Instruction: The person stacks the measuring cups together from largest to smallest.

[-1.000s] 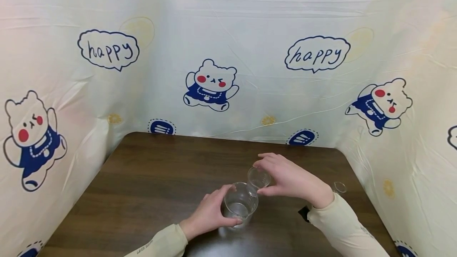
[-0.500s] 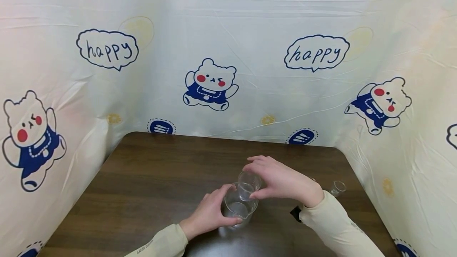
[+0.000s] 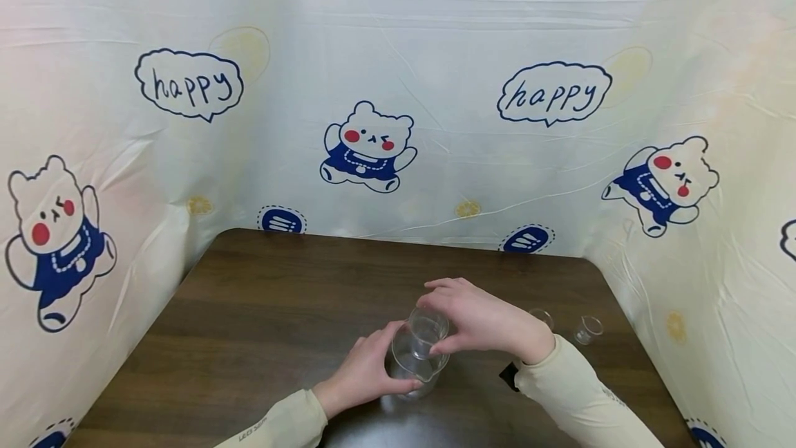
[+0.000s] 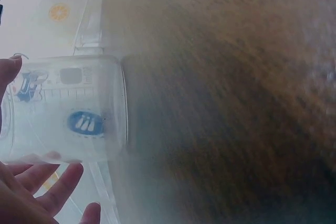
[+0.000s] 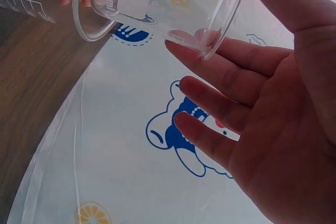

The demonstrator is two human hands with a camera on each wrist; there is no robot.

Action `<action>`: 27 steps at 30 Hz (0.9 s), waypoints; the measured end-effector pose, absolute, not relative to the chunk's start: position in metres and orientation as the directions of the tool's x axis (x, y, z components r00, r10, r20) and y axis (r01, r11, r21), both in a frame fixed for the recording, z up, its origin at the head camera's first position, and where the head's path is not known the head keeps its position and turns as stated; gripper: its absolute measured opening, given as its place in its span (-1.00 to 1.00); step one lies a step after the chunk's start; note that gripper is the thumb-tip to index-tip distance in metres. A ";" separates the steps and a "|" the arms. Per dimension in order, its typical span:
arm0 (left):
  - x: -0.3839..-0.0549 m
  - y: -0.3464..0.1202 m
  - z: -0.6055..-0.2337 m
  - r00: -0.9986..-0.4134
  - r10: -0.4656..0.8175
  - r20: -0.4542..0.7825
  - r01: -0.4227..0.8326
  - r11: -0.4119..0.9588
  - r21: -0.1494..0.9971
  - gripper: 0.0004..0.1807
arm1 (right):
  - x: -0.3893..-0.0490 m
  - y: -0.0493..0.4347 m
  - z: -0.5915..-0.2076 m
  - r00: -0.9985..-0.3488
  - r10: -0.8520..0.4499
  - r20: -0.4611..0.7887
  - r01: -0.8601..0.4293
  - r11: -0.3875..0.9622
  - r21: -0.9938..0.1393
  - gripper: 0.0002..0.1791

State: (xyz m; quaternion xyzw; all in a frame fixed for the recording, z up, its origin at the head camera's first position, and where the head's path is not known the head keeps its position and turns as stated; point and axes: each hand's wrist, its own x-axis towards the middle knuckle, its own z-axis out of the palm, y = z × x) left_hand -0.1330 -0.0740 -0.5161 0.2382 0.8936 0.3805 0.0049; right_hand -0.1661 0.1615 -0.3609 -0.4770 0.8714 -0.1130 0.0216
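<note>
A large clear glass beaker [image 3: 403, 363] stands upright on the brown table, with graduation lines showing on its side [image 4: 79, 108]. My left hand [image 3: 368, 368] holds it near the top, thumb on the near side and fingers on the far side. Between thumb and fingers of my right hand [image 3: 481, 318] is a smaller clear beaker [image 3: 429, 325], gripped near its rim. Its base overlaps the mouth of the large beaker in the head view. In the right wrist view the small beaker [image 5: 157, 3] shows a 100 ml marking, its bottom end at the large beaker's rim.
Two more small clear beakers stand to the right: one [image 3: 588, 330] near the table's right side, another [image 3: 542, 316] partly hidden behind my right wrist. The table [image 3: 267, 310] is bordered by a printed curtain [image 3: 435, 33] at the back and sides.
My right hand has brought the small beaker left and down, from beside the large beaker's rim to over its mouth. The left hand and large beaker have stayed put. Small beakers behind the right arm came into view.
</note>
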 end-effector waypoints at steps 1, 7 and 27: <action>-0.133 -0.074 -0.516 -0.886 0.430 0.173 0.422 0.596 0.683 -0.03 | -0.166 0.161 -0.361 -0.545 -0.836 0.066 -0.825 0.521 -0.218 -0.39; -0.133 -0.074 -0.516 -0.886 0.431 0.171 0.420 0.591 0.689 -0.03 | -0.166 0.158 -0.362 -0.556 -0.830 0.042 -0.816 0.535 -0.222 -0.38; -0.133 -0.074 -0.518 -0.882 0.433 0.187 0.434 0.590 0.680 -0.04 | -0.162 0.144 -0.372 -0.541 -0.840 -0.038 -0.821 0.537 -0.196 -0.39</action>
